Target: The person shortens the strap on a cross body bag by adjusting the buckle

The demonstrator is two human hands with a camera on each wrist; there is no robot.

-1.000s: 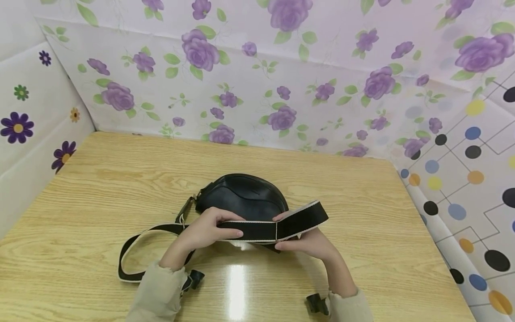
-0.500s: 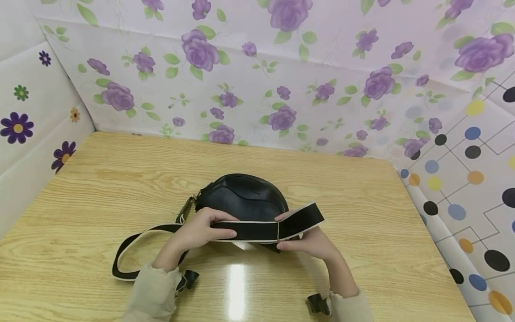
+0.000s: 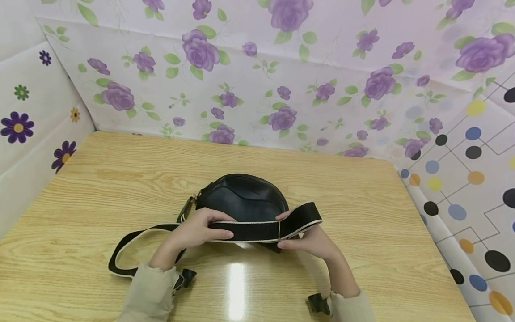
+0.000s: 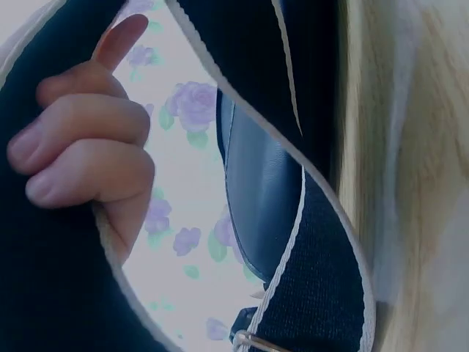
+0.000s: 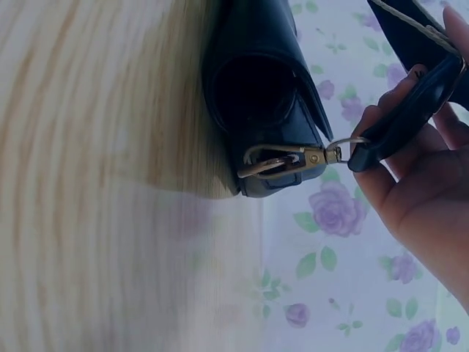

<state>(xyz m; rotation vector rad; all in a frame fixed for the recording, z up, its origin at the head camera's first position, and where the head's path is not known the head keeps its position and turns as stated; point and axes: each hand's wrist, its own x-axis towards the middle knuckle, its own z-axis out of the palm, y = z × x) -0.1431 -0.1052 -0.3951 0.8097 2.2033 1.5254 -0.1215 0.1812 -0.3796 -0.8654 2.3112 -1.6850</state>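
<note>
A black leather shoulder bag [image 3: 241, 192] stands on the table, with its black, white-edged strap [image 3: 253, 231] held up across its front. My left hand [image 3: 195, 229] pinches the strap between thumb and fingers; the left wrist view shows fingers [image 4: 102, 139] curled over the webbing. At the other end my right hand [image 3: 311, 243] grips the strap beside a thin metal slider [image 3: 279, 230], where a fold of webbing [image 3: 303, 215] loops up to the right. A gold-coloured swivel clasp [image 5: 293, 160] joins the bag's end to a leather tab [image 5: 403, 114] lying along the right hand's fingers.
A slack loop of strap [image 3: 120, 250] lies on the wooden table [image 3: 100, 179] left of the bag. Flowered sheeting [image 3: 249, 89] rises behind the table, and a dotted sheet [image 3: 462, 201] borders the right. Small black devices [image 3: 187, 277] sit at both sleeves.
My left hand has slid left, drawing the strap with it. The folded loop by the right hand has shortened, and the slack loop on the left reaches farther left. The bag stays put.
</note>
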